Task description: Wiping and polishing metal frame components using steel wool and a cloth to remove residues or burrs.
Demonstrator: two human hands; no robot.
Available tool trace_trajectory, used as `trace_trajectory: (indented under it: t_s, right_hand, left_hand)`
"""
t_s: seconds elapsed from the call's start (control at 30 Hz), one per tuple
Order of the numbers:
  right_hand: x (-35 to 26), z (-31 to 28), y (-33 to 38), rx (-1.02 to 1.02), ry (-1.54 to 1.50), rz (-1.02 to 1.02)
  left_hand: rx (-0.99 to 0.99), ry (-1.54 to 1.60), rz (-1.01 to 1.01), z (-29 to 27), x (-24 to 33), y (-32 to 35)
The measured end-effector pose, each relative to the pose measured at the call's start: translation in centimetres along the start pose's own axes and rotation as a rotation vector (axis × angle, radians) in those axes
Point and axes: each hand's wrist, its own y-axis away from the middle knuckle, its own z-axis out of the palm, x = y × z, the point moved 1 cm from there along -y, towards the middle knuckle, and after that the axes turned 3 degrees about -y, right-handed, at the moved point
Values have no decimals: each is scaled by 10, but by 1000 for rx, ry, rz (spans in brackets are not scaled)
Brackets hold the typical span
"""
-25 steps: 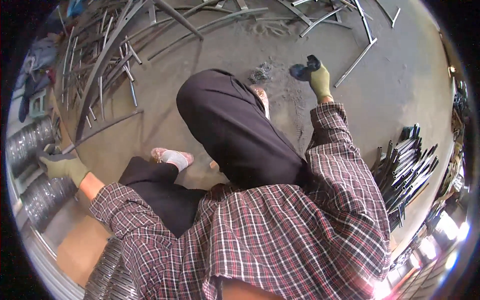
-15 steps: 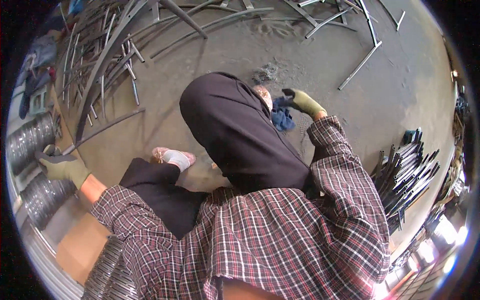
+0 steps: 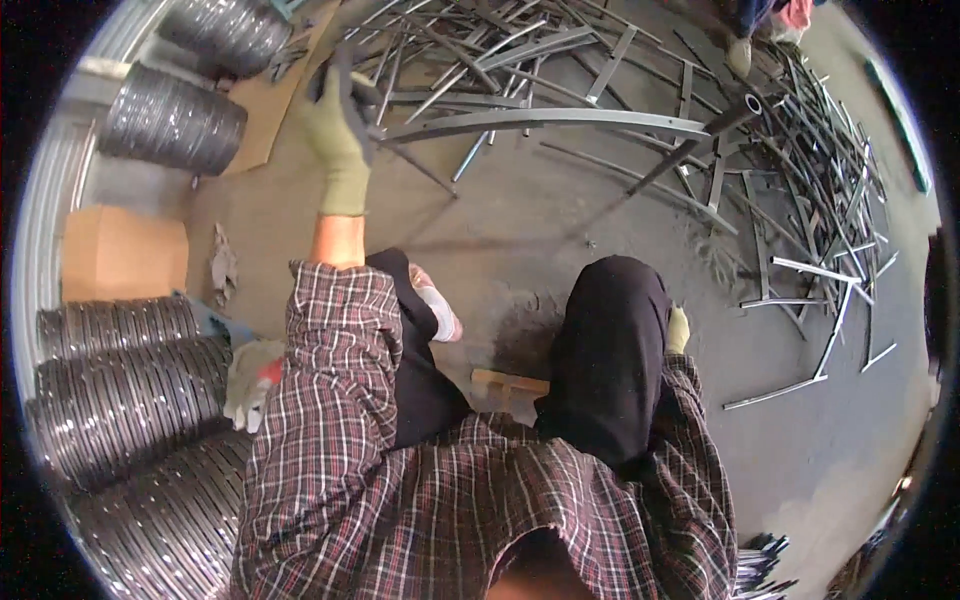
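Observation:
My left hand (image 3: 340,125), in a green work glove with dark fingers, reaches forward on the left. It is closed at the left end of a curved grey metal frame (image 3: 545,118). That frame spans to the right above the floor, with a round tube (image 3: 735,115) across its far end. My right hand (image 3: 679,330), in the same kind of glove, shows only in part beside my right knee; its fingers are hidden behind the leg.
Bundles of black metal rings or coils (image 3: 130,400) line the left side, near a cardboard box (image 3: 125,250). A large heap of metal tubes and frames (image 3: 820,170) lies ahead and to the right. Another person's foot (image 3: 739,57) is at the far right.
The view has swung left, bringing the coils and the curved frame closer to the middle. My right hand has moved from beside a blue cloth to behind my knee. The left still grips the frame.

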Motion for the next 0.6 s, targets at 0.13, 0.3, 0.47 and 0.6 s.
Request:
trace_trajectory:
  t_s: [0.13, 0.3, 0.47, 0.6]
  right_hand:
    - [-50, -90, -11, 171, -448, -106]
    - [-158, -215, -29, -6, -1159, -136]
    - [-245, -278, -29, 32, -1307, -487]
    - [-288, -285, -42, -321, -1433, -721]
  left_hand:
    - [65, -116, -4, 20, -3, 15]
    - [41, -220, 100, 33, 16, 23]
    - [-46, -93, 58, 32, -4, 24]
    - [-145, -70, -15, 25, 9, 40]
